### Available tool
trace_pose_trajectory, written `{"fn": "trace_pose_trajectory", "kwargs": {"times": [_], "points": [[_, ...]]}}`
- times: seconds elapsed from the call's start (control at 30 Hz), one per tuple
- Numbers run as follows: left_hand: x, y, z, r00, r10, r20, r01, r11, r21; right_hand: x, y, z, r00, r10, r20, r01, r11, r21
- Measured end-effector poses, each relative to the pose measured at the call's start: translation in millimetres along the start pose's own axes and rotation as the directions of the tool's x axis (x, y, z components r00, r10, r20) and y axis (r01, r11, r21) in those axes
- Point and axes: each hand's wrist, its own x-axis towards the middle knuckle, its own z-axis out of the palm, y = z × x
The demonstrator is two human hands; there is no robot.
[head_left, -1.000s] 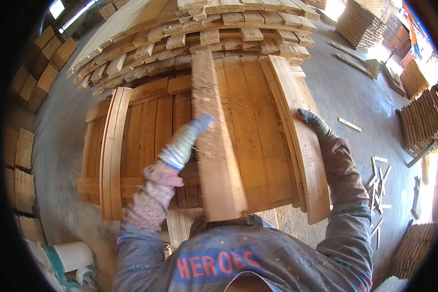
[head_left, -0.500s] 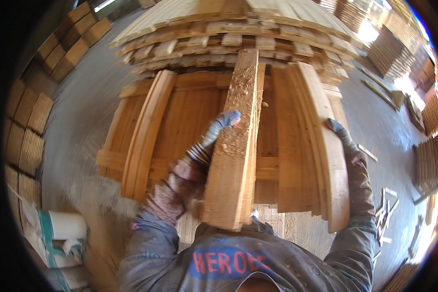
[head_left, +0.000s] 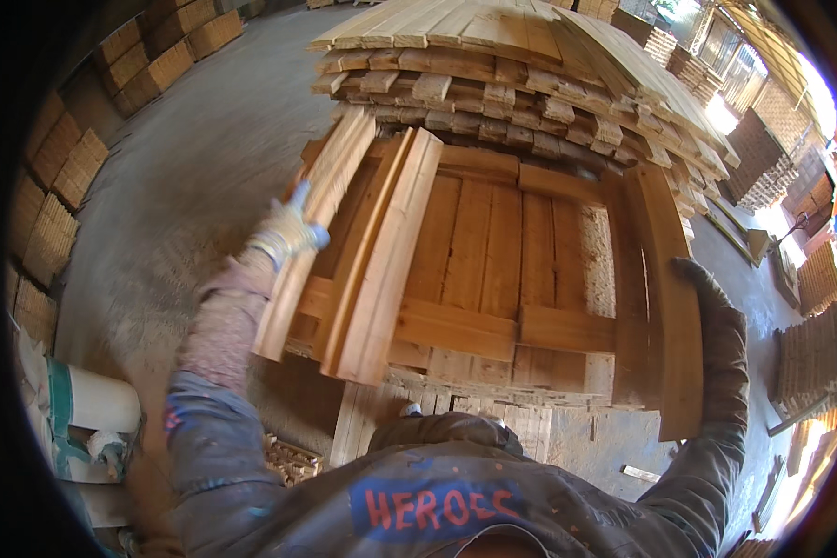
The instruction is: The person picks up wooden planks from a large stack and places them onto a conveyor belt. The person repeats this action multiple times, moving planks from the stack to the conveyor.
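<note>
My left hand (head_left: 288, 234), in a pale glove with blue fingertips, grips a long wooden board (head_left: 339, 177) at the left side of the stack. It is slightly blurred. Just right of that board, a pair of narrow boards (head_left: 391, 260) lies lengthwise over the lower planks (head_left: 474, 242). My right hand (head_left: 699, 279), in a dark glove, holds the outer edge of another long board (head_left: 665, 288) on the right. Its fingertips are partly hidden. Sawdust (head_left: 598, 260) covers part of a plank beside the right-hand boards.
A tall layered stack of boards (head_left: 530, 84) stands beyond the planks. Stacked timber (head_left: 56, 223) lines the left, with more piles (head_left: 814, 367) on the right. A white and green bag-like object (head_left: 93, 409) sits at lower left. A loose offcut (head_left: 640, 473) lies on the floor.
My left hand has moved left with the shavings-covered board, from the middle to the stack's left side. The planks beneath now show. My right hand stays at the right board; the view has shifted.
</note>
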Motion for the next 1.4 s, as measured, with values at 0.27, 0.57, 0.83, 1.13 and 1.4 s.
{"fn": "trace_pose_trajectory", "kwargs": {"times": [0.27, 0.57, 0.83, 1.13, 1.4], "points": [[-6, 7, 9, 0.785, 0.596, -0.169, -0.515, 0.780, 0.356, -38, 4, 79, 0.947, -0.303, 0.107, 0.320, 0.920, -0.227], [24, 36, 33, 0.773, 0.475, 0.421, -0.630, 0.653, 0.419, 20, 18, 276, 0.923, -0.325, 0.206, 0.367, 0.906, -0.212], [15, 22, 18, 0.608, 0.699, 0.376, -0.782, 0.610, 0.131, 12, 33, 383, 0.971, -0.196, -0.138, -0.139, 0.009, -0.990], [16, 29, 24, 0.505, 0.761, 0.407, -0.854, 0.508, 0.112, 26, 56, 363, 0.976, -0.219, -0.014, 0.041, 0.242, -0.969], [74, -35, -17, 0.694, 0.715, -0.088, -0.717, 0.674, -0.180, 23, 60, 448, 0.938, -0.277, 0.206, 0.289, 0.305, -0.907]]}}
